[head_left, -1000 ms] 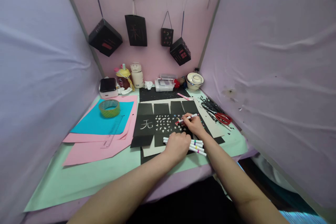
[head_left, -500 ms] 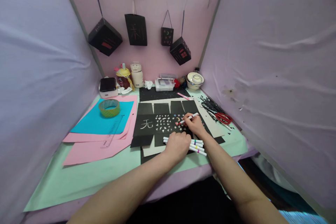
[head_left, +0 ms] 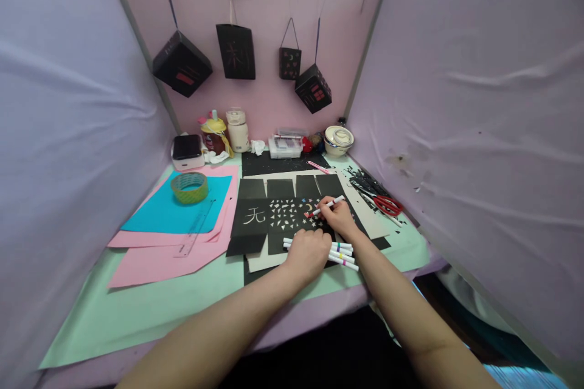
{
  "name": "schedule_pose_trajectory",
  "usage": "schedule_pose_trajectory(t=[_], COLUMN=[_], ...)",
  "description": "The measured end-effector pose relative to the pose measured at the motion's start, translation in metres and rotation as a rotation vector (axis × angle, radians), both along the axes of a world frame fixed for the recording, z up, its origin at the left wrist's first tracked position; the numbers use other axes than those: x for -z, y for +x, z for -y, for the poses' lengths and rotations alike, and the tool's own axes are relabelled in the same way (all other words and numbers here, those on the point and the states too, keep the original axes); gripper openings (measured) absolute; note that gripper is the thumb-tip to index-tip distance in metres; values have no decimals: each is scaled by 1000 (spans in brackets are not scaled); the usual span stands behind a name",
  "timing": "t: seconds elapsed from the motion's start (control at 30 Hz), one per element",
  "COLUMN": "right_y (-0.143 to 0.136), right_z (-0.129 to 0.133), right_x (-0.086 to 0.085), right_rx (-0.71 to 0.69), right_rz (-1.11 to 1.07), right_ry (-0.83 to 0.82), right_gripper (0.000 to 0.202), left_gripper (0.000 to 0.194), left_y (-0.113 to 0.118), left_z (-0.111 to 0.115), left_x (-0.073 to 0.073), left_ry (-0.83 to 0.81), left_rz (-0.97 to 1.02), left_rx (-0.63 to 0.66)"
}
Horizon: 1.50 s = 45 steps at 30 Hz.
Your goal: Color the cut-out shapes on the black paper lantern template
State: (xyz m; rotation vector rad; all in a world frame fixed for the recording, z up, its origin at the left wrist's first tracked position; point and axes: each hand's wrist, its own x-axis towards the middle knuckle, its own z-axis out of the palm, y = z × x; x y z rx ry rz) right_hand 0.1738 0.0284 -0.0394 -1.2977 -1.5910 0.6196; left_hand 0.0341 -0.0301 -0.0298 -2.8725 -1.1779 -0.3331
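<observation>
Black cut-out card (head_left: 283,213) lay at frame centre, the left hand (head_left: 309,253) fisted on it beside spare markers (head_left: 342,252), the right hand (head_left: 336,216) pinching a red-tipped marker (head_left: 325,206) whose tip might smear if the card slid.

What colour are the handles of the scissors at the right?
Red, on the scissors, seen in the head view, the only one.
</observation>
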Motion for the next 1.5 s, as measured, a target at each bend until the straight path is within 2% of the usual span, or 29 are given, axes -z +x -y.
schedule_pose_trajectory(t=[0.3,0.87,1.07,1.3,1.5], right_y=[0,-1,-1,0,0], right_z=[-1,-1,-1,-1,-2], right_x=[2,1,0,0,2], right_rx=[47,42,-9,37,15], right_rz=[42,22,15,44,41], right_ry=[16,-2,-10,14,7], right_gripper=[21,20,18,19,18], left_gripper=[11,12,13,11,11], left_y=[0,1,1,0,0], left_z=[0,0,1,0,0], left_x=[-1,-1,-4,0,1], left_ry=[-1,-2,-18,5,20], left_rz=[-7,-9,-33,-5,0], left_rx=[-1,-6,-14,-8,-4])
